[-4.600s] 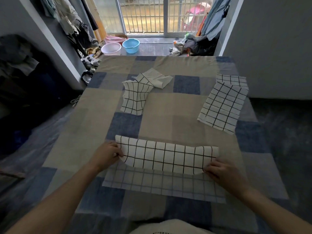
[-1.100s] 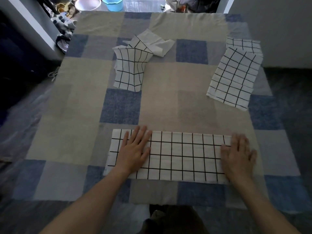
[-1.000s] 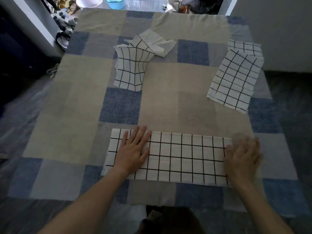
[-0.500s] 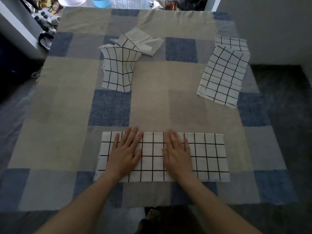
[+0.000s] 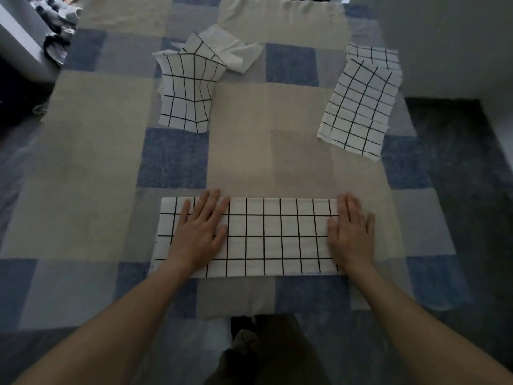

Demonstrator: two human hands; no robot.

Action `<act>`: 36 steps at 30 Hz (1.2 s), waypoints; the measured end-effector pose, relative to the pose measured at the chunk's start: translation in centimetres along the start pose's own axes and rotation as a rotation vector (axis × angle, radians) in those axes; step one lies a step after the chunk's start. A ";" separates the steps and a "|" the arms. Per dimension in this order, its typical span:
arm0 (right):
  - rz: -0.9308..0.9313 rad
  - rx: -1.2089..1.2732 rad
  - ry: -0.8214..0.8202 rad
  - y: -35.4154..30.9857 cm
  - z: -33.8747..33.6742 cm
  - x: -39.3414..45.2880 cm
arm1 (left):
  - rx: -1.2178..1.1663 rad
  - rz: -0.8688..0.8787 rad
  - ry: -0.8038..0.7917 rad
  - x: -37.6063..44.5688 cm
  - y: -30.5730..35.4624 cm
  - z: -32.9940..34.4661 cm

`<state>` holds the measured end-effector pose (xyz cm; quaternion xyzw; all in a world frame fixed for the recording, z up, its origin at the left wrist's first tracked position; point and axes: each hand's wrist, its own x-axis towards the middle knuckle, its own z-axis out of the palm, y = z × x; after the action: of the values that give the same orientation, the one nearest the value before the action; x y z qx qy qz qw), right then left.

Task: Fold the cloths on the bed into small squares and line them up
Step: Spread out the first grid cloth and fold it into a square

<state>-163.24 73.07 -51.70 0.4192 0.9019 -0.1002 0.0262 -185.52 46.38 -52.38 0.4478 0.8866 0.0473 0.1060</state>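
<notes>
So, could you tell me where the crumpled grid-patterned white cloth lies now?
In the head view, the crumpled grid-patterned white cloth lies far left on the checked bedspread, beyond the left hand.

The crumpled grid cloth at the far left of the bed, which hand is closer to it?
Left. The left hand lies flat almost straight below the crumpled cloth; the right hand presses the folded strip's far right end, farther off.
</notes>
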 end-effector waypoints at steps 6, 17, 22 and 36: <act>-0.007 0.007 0.000 0.2 0.2 0.2 | -0.025 -0.006 0.021 -0.1 0.2 0.0; -0.010 -0.067 -0.135 0.1 -1.1 0.4 | -0.016 -0.298 -0.074 -1.4 -1.3 -1.6; -0.035 -0.076 -0.204 0.1 -2.2 0.6 | -0.042 -0.420 -0.217 -1.2 -2.3 -4.2; -0.102 -0.069 -0.299 -0.3 -7.4 5.0 | -0.015 -0.527 -0.551 1.2 -2.1 -6.3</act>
<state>-166.38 78.14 -45.07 0.3520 0.9111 -0.1316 0.1695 -189.30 46.17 -46.82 0.1995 0.9093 -0.0971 0.3520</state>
